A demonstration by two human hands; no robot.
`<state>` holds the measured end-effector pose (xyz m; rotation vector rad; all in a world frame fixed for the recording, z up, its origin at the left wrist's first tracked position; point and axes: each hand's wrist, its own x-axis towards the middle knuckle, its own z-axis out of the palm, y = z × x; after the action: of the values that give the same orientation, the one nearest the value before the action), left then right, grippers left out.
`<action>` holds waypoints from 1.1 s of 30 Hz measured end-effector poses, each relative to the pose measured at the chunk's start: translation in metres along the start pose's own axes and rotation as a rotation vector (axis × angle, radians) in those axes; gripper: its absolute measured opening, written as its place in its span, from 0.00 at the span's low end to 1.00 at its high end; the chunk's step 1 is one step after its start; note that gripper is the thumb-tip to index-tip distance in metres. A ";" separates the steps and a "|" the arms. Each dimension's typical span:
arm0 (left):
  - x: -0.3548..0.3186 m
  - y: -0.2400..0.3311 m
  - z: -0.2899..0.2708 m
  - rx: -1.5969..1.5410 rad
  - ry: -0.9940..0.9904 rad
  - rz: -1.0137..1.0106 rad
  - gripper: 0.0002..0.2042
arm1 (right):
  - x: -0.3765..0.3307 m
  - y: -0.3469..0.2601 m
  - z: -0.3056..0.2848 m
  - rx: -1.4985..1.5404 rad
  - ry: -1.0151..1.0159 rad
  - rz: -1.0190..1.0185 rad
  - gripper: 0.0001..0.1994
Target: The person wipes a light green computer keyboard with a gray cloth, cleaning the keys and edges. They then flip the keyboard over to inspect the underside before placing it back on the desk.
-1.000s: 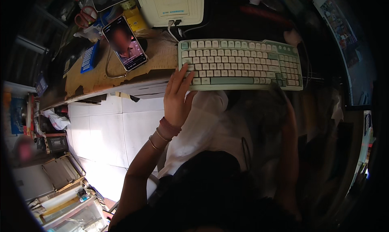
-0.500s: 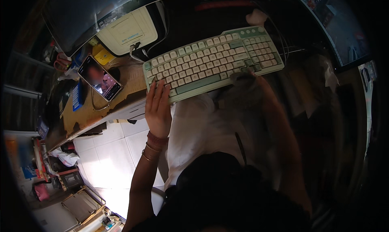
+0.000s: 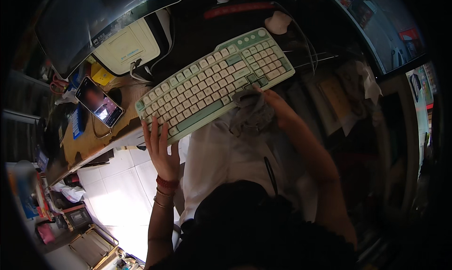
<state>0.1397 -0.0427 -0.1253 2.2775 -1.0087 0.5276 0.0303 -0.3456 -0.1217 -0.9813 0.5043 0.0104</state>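
Note:
A pale green keyboard (image 3: 202, 110) with cream and green keys lies tilted in the middle, its near edge above my lap. My left hand (image 3: 162, 159), with bracelets at the wrist, rests at its left end. The fingers are stretched out and apart on the keys there, and the thumb stands away by the near edge. At the near right side, my right hand (image 3: 281, 110) has its fingers closed on a crumpled grey cloth (image 3: 252, 112). The cloth touches the near edge below the arrow keys, and part of it hangs toward my lap.
A lit phone (image 3: 100, 102) lies on the worn wooden desk (image 3: 79, 150) at left, beside a blue calculator (image 3: 77, 122). Behind are a cream device (image 3: 127, 48) with plugged cables and a dark screen (image 3: 108, 15). A rounded mouse (image 3: 278, 22) sits beyond the keyboard; a lit monitor (image 3: 386, 39) stands at right.
The view has shifted. The keyboard has moved left and turned slightly, its left end nearer me. My right hand and the cloth have moved with it; the left hand stays at the left end.

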 end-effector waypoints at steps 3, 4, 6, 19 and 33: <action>0.005 -0.001 -0.001 0.014 -0.018 0.028 0.30 | -0.001 0.002 -0.001 0.096 -0.052 -0.059 0.24; 0.006 -0.001 -0.001 0.020 -0.017 0.041 0.29 | -0.001 0.001 0.001 0.083 -0.030 -0.058 0.24; 0.008 -0.003 -0.001 0.031 -0.016 0.070 0.29 | -0.001 -0.003 0.006 0.056 0.015 -0.057 0.25; 0.029 -0.020 -0.001 0.074 -0.028 0.044 0.31 | -0.070 -0.026 -0.020 0.448 -0.167 -0.498 0.31; 0.031 -0.023 0.010 -0.002 0.041 -0.007 0.37 | 0.049 -0.064 0.079 -1.398 0.418 -0.933 0.18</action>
<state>0.1779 -0.0534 -0.1236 2.2586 -0.9799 0.5684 0.1203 -0.3292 -0.0553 -2.5539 0.3240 -0.7857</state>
